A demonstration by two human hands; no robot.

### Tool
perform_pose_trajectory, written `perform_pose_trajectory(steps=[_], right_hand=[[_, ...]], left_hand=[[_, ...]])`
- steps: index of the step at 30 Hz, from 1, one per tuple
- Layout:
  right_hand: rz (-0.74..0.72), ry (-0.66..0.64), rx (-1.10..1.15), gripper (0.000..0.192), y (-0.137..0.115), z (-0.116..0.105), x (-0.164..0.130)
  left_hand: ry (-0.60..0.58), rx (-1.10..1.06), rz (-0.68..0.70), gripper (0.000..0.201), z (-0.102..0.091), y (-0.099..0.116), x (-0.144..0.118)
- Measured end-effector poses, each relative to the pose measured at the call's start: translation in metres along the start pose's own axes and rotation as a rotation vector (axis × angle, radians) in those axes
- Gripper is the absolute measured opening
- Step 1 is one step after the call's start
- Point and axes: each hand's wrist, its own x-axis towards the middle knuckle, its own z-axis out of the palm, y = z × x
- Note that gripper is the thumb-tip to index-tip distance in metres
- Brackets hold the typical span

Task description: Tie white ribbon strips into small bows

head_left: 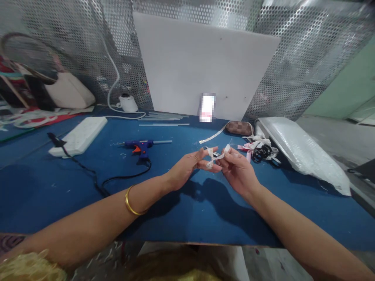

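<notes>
Above the middle of the blue table, both hands meet around a narrow white ribbon [227,149]. My left hand [191,164] is closed on a pale loop of this ribbon, which passes around its fingertips. My right hand [238,169] pinches the ribbon's other part between thumb and forefinger. A small shiny metallic piece [216,155] shows between the hands; its kind is too small to make out. Fine loose threads stick up from the ribbon near the right fingertips.
A blue glue gun [142,146] lies left of the hands, near glue sticks [164,124] and a white power strip [82,134]. Rightward are black hair ties [261,154], a checkered pouch [238,128] and a white plastic package [301,148]. A lit phone [207,107] leans on a white board [205,66].
</notes>
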Motion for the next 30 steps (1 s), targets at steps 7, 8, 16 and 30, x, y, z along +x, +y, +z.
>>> perform_pose_trajectory(steps=[7, 8, 16, 30], right_hand=[[-0.003, -0.040, -0.023, 0.012, -0.001, 0.002, -0.004], [-0.006, -0.034, -0.027, 0.013, 0.000, 0.003, -0.005], [-0.013, 0.013, -0.083, 0.015, 0.009, 0.005, -0.006], [0.025, -0.066, -0.034, 0.010, 0.003, 0.007, -0.006]], left_hand=[[0.170, -0.001, 0.092, 0.044, 0.002, -0.010, 0.001], [0.191, -0.008, 0.096, 0.042, 0.002, -0.011, 0.002], [0.347, -0.025, 0.031, 0.040, 0.007, -0.010, 0.005], [0.267, 0.092, 0.165, 0.020, 0.002, -0.009, 0.006]])
